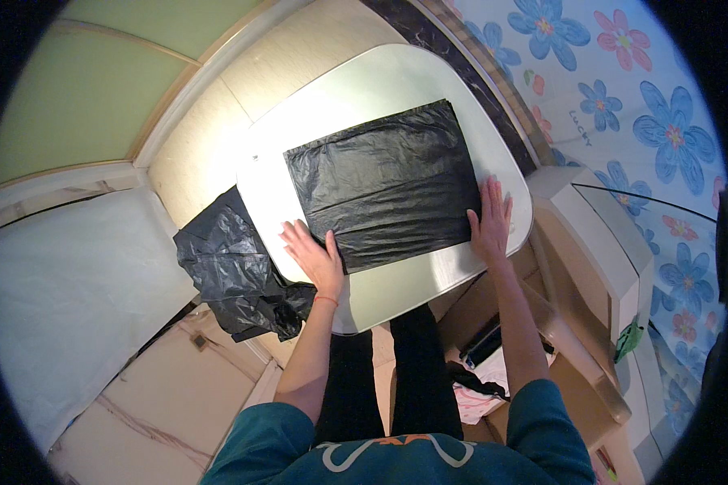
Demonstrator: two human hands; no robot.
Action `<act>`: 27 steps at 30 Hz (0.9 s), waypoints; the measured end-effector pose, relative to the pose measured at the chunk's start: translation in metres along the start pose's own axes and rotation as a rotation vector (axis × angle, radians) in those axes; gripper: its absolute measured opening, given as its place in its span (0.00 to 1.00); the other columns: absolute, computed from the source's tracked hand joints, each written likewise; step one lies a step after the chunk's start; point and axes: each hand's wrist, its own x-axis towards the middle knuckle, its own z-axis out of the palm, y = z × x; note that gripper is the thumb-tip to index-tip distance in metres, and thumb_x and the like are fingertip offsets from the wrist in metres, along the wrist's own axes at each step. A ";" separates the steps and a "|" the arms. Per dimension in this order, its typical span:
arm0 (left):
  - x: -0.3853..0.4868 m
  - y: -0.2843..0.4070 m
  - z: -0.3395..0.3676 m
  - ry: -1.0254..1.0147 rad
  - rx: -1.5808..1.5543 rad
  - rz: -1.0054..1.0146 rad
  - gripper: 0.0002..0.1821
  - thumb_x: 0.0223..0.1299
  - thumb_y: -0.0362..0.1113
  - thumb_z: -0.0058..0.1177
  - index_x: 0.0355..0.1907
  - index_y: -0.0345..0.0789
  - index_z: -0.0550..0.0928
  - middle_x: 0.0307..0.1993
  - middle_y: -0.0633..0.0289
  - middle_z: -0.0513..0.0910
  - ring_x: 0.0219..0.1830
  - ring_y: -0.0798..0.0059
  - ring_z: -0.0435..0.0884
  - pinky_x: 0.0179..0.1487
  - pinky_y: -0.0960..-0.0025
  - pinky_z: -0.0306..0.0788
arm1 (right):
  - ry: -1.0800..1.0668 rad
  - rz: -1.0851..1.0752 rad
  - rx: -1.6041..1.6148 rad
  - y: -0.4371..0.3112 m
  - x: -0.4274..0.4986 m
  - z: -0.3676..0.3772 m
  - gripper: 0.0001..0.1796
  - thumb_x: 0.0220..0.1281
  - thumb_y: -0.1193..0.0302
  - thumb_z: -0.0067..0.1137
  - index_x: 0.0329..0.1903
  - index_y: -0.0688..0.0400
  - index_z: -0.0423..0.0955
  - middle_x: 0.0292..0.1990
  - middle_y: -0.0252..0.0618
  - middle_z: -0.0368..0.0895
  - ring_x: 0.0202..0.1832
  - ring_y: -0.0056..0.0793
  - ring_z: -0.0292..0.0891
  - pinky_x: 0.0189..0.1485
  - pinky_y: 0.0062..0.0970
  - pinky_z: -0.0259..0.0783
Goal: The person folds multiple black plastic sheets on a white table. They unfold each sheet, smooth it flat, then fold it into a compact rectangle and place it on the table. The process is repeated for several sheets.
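Observation:
A black plastic bag (388, 182), folded into a flat, creased rectangle, lies on a white table (394, 300) with rounded corners. My left hand (315, 254) rests flat at the bag's lower left corner, fingers apart, partly on the tabletop. At the right edge of the bag, my right hand (491, 221) lies palm down with its fingers spread and its thumb by the bag's edge. Neither hand grips anything. More crumpled black plastic bags (230, 267) lie to the left, beside and below the table's edge.
A brown padded seat (573, 357) with a wooden arm stands at the right, holding a pink and white cloth (476, 406) and dark items. Behind it hangs a flowered curtain or cover (673, 127). A pale covered surface (79, 291) is at the left, near a green-panelled door (85, 97).

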 end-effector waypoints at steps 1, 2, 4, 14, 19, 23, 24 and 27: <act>-0.002 -0.003 -0.003 0.080 -0.039 -0.038 0.37 0.72 0.46 0.58 0.71 0.24 0.62 0.81 0.37 0.47 0.82 0.30 0.37 0.81 0.36 0.36 | 0.067 0.024 0.076 -0.005 -0.002 0.001 0.39 0.77 0.55 0.51 0.81 0.59 0.53 0.82 0.42 0.50 0.84 0.44 0.42 0.82 0.59 0.36; -0.005 -0.006 -0.006 0.130 -0.050 -0.040 0.32 0.70 0.46 0.60 0.64 0.25 0.68 0.81 0.37 0.48 0.82 0.28 0.37 0.81 0.35 0.36 | 0.071 -0.010 0.079 -0.011 -0.006 0.001 0.38 0.76 0.56 0.52 0.80 0.59 0.54 0.82 0.43 0.51 0.84 0.45 0.43 0.82 0.60 0.37; -0.008 -0.008 -0.011 0.126 -0.028 -0.038 0.25 0.68 0.46 0.63 0.53 0.26 0.75 0.80 0.37 0.49 0.81 0.25 0.36 0.80 0.33 0.37 | 0.092 -0.056 0.135 -0.034 -0.022 0.003 0.38 0.74 0.57 0.55 0.79 0.59 0.57 0.82 0.46 0.51 0.83 0.47 0.45 0.81 0.60 0.38; -0.005 0.004 -0.050 -0.193 -0.974 -0.530 0.15 0.71 0.40 0.63 0.31 0.40 0.73 0.26 0.77 0.72 0.29 0.89 0.63 0.34 0.79 0.63 | -0.298 -0.304 0.231 -0.186 -0.085 0.030 0.49 0.60 0.52 0.70 0.77 0.62 0.60 0.80 0.45 0.56 0.82 0.43 0.49 0.81 0.54 0.46; -0.028 -0.001 -0.079 -0.510 -1.303 -0.800 0.11 0.77 0.40 0.57 0.38 0.37 0.78 0.36 0.67 0.82 0.38 0.78 0.83 0.44 0.71 0.79 | -0.116 -0.278 0.325 -0.214 -0.086 0.043 0.35 0.59 0.78 0.60 0.72 0.48 0.71 0.76 0.39 0.66 0.79 0.44 0.58 0.78 0.60 0.52; -0.014 -0.044 -0.088 -0.406 -0.898 -0.453 0.15 0.78 0.34 0.50 0.61 0.30 0.76 0.52 0.55 0.84 0.52 0.64 0.85 0.60 0.64 0.79 | -0.132 -0.227 0.595 -0.198 -0.103 0.022 0.38 0.54 0.89 0.55 0.69 0.48 0.76 0.73 0.39 0.71 0.78 0.45 0.60 0.78 0.60 0.54; -0.008 -0.056 -0.089 -0.292 -0.712 -0.140 0.23 0.73 0.31 0.55 0.67 0.29 0.72 0.61 0.49 0.78 0.62 0.56 0.78 0.68 0.61 0.71 | -0.169 -0.241 0.611 -0.194 -0.110 0.014 0.37 0.53 0.88 0.56 0.67 0.49 0.77 0.73 0.39 0.71 0.78 0.46 0.61 0.78 0.59 0.54; 0.027 -0.078 -0.083 -0.242 -0.362 0.258 0.46 0.56 0.24 0.64 0.78 0.28 0.59 0.80 0.41 0.53 0.83 0.45 0.46 0.84 0.55 0.44 | -0.250 -0.287 0.656 -0.180 -0.125 -0.009 0.36 0.51 0.88 0.59 0.66 0.50 0.78 0.72 0.40 0.72 0.77 0.47 0.62 0.79 0.59 0.54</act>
